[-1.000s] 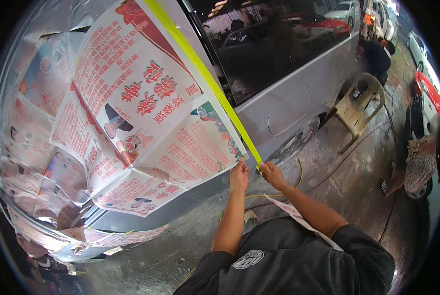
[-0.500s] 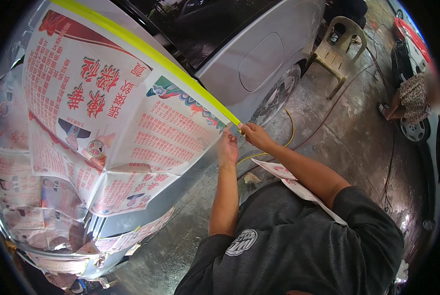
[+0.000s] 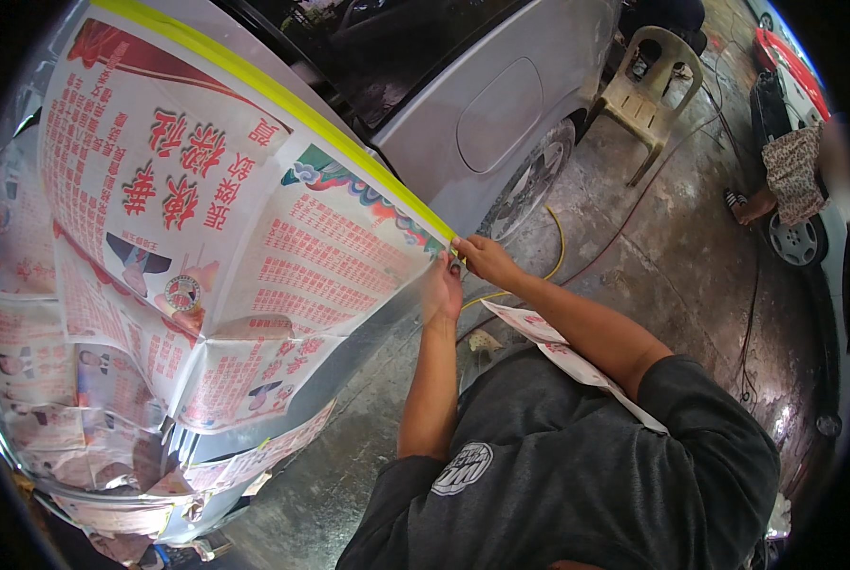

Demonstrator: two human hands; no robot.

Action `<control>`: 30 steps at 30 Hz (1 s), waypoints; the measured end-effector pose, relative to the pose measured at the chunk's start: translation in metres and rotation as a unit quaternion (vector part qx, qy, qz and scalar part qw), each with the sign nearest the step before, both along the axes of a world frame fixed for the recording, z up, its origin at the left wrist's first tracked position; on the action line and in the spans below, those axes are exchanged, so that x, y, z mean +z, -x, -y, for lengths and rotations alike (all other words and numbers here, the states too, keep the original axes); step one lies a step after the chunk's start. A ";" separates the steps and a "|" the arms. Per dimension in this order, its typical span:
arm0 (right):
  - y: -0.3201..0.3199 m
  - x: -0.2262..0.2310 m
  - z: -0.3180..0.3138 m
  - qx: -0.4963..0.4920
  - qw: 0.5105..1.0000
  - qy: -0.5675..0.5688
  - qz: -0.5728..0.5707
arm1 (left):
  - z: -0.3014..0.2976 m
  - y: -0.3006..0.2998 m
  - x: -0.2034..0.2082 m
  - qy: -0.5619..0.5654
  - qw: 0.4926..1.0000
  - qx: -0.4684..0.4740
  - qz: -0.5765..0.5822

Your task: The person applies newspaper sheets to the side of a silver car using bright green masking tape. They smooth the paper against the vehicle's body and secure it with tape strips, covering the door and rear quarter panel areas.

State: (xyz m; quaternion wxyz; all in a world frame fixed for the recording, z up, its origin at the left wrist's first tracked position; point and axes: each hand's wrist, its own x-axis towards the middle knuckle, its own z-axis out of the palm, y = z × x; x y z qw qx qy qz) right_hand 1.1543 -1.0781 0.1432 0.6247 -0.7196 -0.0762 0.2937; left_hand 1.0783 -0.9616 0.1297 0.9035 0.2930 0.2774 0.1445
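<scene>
Where the printed newspaper sheet (image 3: pixel 235 252) meets the silver vehicle (image 3: pixel 425 133), yellow-green tape (image 3: pixel 366 166) runs along the sheet's right edge, from far left down to the hands near the middle. The right hand (image 3: pixel 489 259) has thumb and fingers pinched closed on the tape's near end. Just to its left, the left hand (image 3: pixel 441 290) is curled by the sheet's near right corner; whether it grips paper or tape, I cannot tell. A slanted or slack pull here could crease the tape or leave the paper's edge loose, and too hard a tug might tear that thin corner. Beyond the hands are a wheel (image 3: pixel 534 180), a yellow hose (image 3: pixel 563 242) on the floor and, far right, a plastic chair (image 3: pixel 645 104).
</scene>
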 end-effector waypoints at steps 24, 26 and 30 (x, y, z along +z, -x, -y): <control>0.013 0.017 0.013 0.047 0.980 -0.186 -0.054 | 0.018 0.002 0.011 -0.157 0.987 -0.015 -0.028; 0.013 0.013 0.014 0.053 0.985 -0.166 -0.020 | 0.021 0.002 0.020 -0.154 0.988 -0.013 -0.017; 0.013 0.007 0.009 0.020 0.997 -0.078 0.023 | 0.017 0.004 0.025 -0.108 0.993 -0.049 -0.016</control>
